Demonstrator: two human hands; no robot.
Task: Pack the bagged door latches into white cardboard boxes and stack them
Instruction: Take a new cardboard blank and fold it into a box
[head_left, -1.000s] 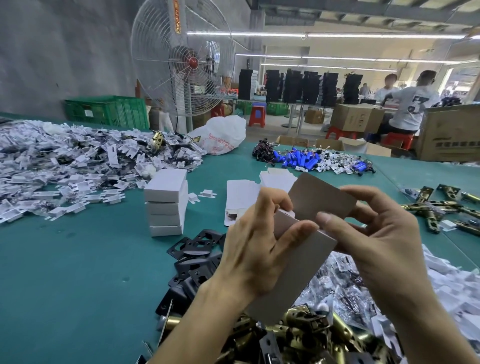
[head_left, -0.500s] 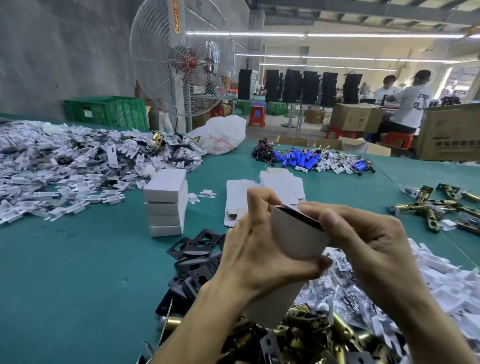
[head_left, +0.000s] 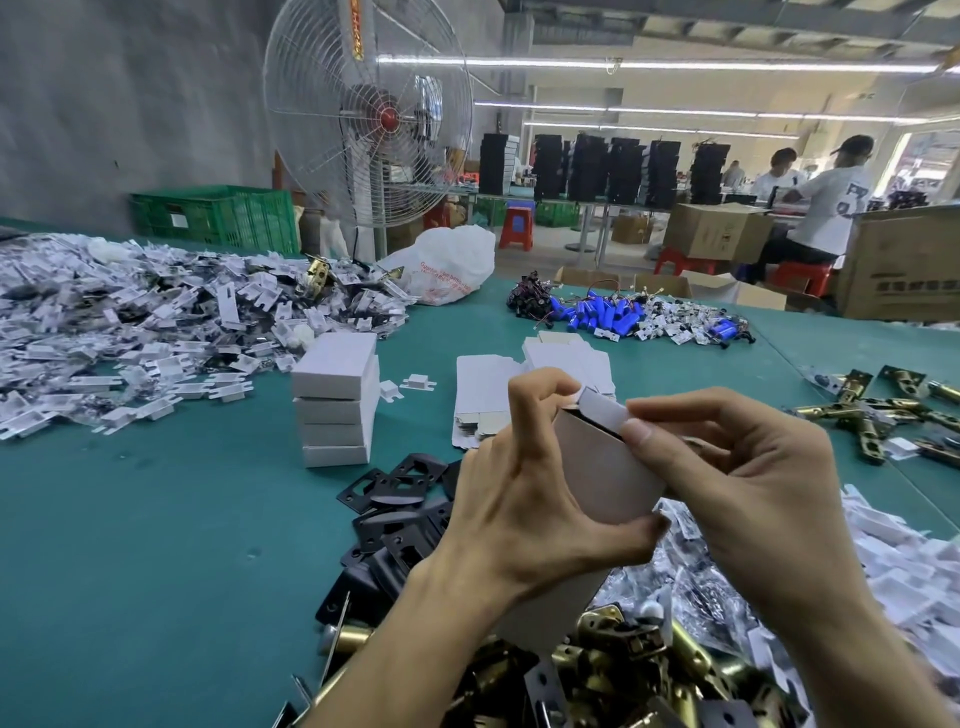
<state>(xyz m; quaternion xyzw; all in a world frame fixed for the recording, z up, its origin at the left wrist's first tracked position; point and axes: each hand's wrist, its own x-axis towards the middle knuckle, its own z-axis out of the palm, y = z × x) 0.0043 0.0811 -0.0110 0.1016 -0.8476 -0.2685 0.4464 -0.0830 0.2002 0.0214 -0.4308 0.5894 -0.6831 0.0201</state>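
Note:
I hold a white cardboard box (head_left: 605, 467) upright in front of me. My left hand (head_left: 519, 509) grips its body, thumb across the near face and fingers curled over the top edge. My right hand (head_left: 743, 483) pinches the box's top flap (head_left: 602, 410), which is folded down over the opening. A stack of several closed white boxes (head_left: 337, 397) stands on the green table (head_left: 156, 545) to the left. Flat unfolded boxes (head_left: 488, 395) lie behind my hands. Bagged brass latches (head_left: 639, 654) lie piled below my hands.
Black metal plates (head_left: 400, 504) lie left of the latch pile. A large heap of white packets (head_left: 130, 312) covers the far left. Blue battery packs (head_left: 602, 314) sit at the back, brass latches (head_left: 883, 410) at the right, white packets (head_left: 904, 566) near right. A fan (head_left: 369, 114) stands behind the table.
The top flap stood open a second ago. My right hand has folded it down onto the box's opening while my left hand kept gripping the box.

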